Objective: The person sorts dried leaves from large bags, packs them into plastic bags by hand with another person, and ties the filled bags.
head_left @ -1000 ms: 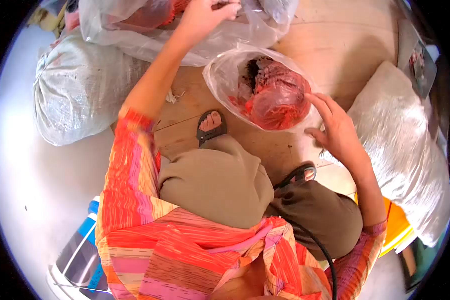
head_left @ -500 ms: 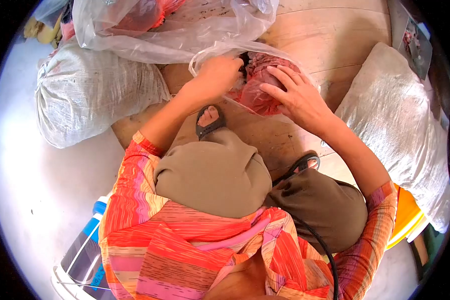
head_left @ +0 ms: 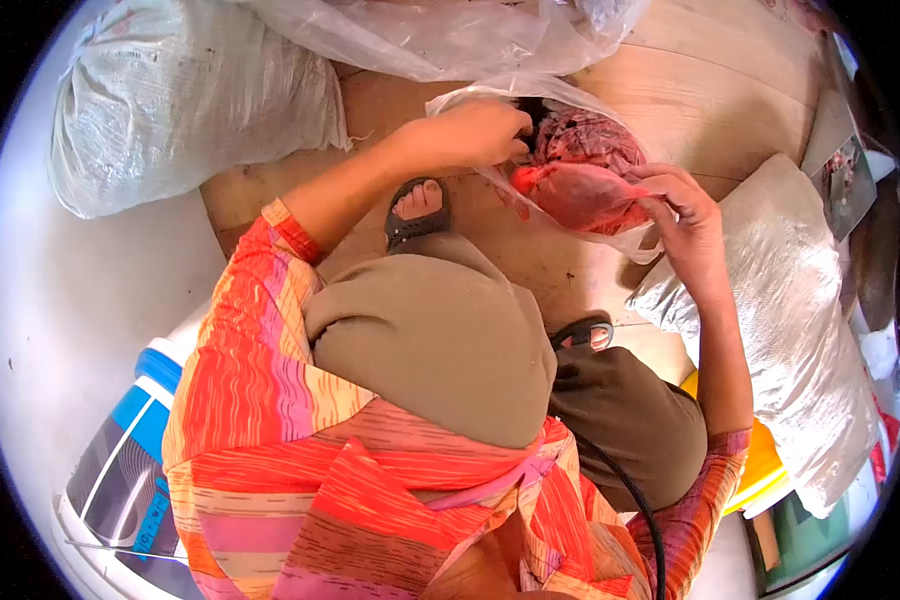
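Note:
A clear plastic bag [head_left: 630,238] lies open on the wooden floor in front of my feet. Inside it are red bundles [head_left: 585,190] in thin plastic or netting, beside something dark. My right hand [head_left: 682,215] pinches the gathered end of a red bundle at the bag's right side. At the left side of the bag, my left hand [head_left: 485,133] has its fingers curled by the dark material; what they hold, if anything, is hidden.
A stuffed whitish sack [head_left: 190,100] stands at the upper left, another [head_left: 790,330] at the right. A larger clear plastic bag [head_left: 420,40] lies beyond. A blue-and-white bucket [head_left: 135,460] is at the lower left, a yellow bucket [head_left: 760,465] at the lower right.
My left hand has come from the larger bag down to the smaller bag. My right hand, earlier spread on the red bundle, now grips its end and has pulled it right.

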{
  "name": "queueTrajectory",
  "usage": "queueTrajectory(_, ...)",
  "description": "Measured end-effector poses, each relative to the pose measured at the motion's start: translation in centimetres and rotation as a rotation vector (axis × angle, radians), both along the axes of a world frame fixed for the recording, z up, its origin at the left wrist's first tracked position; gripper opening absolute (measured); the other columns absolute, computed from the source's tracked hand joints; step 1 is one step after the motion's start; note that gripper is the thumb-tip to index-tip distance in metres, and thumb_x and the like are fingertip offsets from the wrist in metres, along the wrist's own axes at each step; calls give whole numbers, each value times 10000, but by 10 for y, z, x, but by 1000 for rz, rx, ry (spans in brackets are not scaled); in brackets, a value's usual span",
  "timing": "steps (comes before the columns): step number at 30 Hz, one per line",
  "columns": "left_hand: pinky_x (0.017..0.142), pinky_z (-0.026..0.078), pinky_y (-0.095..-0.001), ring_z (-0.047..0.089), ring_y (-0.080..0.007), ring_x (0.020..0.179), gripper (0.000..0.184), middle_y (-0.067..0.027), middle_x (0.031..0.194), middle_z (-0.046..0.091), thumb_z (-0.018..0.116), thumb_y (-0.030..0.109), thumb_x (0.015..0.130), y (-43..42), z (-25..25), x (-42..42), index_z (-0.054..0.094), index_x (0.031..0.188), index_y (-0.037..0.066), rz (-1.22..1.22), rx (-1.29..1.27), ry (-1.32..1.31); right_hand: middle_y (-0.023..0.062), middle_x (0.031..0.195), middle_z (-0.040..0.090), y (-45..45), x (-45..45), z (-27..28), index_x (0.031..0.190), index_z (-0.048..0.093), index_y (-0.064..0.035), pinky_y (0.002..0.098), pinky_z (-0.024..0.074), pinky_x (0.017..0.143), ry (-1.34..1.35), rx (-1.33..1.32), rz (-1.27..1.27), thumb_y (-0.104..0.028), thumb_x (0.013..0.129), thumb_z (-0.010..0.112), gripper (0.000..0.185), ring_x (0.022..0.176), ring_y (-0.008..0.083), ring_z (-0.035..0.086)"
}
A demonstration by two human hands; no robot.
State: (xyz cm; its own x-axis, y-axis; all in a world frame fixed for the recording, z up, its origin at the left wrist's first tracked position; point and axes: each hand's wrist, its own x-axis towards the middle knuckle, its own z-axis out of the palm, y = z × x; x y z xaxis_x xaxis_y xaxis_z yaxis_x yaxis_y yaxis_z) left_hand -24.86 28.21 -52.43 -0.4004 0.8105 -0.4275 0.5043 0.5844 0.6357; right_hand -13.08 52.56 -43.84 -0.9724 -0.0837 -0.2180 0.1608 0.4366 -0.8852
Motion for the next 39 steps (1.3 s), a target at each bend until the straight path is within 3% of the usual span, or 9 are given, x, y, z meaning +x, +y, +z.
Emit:
queueTrajectory(9, 847, 432, -451, 565, -376, 964, 418, -244, 1050, 578, 498, 294, 872, 9, -1, 19, 456, 1188, 25, 180, 59, -264, 74, 885, 638, 2, -11, -6, 894, 658, -46, 265, 474, 768, 10, 41, -109, 48, 776, 598, 163, 858, 161, 603)
queueTrajectory(12, 808, 461, -385, 584, -301, 921, 466, -204, 1010, 600, 531, 290, 856, 11, -24, 27, 446, 1200, -13, 198, 88, -273, 64, 873, 622, -4, -14, -6, 864, 653, -54, 271, 478, 741, 156, -51, -127, 78, 750, 604, 181, 835, 171, 596)
queueTrajectory(14, 706, 493, -337, 592, -226, 859, 479, -157, 965, 619, 600, 286, 803, 14, -41, 36, 481, 1163, -6, 393, 149, -788, 62, 866, 618, -6, -15, 5, 863, 653, -55, 272, 479, 731, 187, -13, -112, 85, 750, 599, 187, 819, 172, 594)
queueTrajectory(20, 570, 461, -249, 546, -120, 698, 431, -46, 869, 586, 574, 257, 828, 11, -29, 38, 499, 1172, 8, 425, 147, -796, 60, 837, 587, -10, -3, 29, 866, 660, -64, 257, 469, 678, 131, -91, -119, 68, 788, 596, 166, 762, 135, 576)
queueTrajectory(30, 733, 502, -301, 592, -185, 903, 443, -120, 1037, 605, 509, 321, 901, 19, -7, 60, 467, 1232, 29, 707, 193, -1608, 58, 813, 578, -18, 0, 37, 857, 650, -61, 260, 466, 680, 197, -71, -119, 78, 773, 586, 175, 747, 160, 577)
queueTrajectory(32, 780, 494, -342, 596, -212, 923, 393, -148, 1046, 610, 474, 306, 915, 18, 17, 31, 505, 1186, 22, 171, -186, -540, 61, 811, 582, -15, 1, 36, 855, 648, -65, 266, 466, 684, 183, -35, -100, 88, 763, 578, 192, 755, 173, 582)
queueTrajectory(34, 743, 487, -354, 616, -210, 874, 345, -139, 950, 636, 482, 314, 906, 9, 19, 2, 555, 1086, 29, 114, 198, 104, 68, 814, 593, -12, 1, 27, 860, 650, -74, 282, 474, 672, 205, 90, -22, 91, 753, 571, 211, 760, 195, 589)
queueTrajectory(36, 762, 472, -388, 617, -262, 861, 290, -141, 903, 641, 572, 291, 848, 17, 61, -59, 607, 963, 27, 260, 213, -128, 68, 816, 598, -11, 1, 20, 860, 651, -73, 282, 474, 675, 171, 88, -26, 82, 752, 578, 202, 762, 198, 591)
queueTrajectory(39, 890, 432, -381, 560, -302, 1039, 369, -157, 1080, 599, 648, 269, 797, 38, 40, -143, 595, 1060, 17, 468, 417, 269, 68, 814, 603, -16, -2, 17, 860, 651, -71, 284, 475, 678, 140, 63, -45, 71, 752, 588, 189, 764, 201, 593)
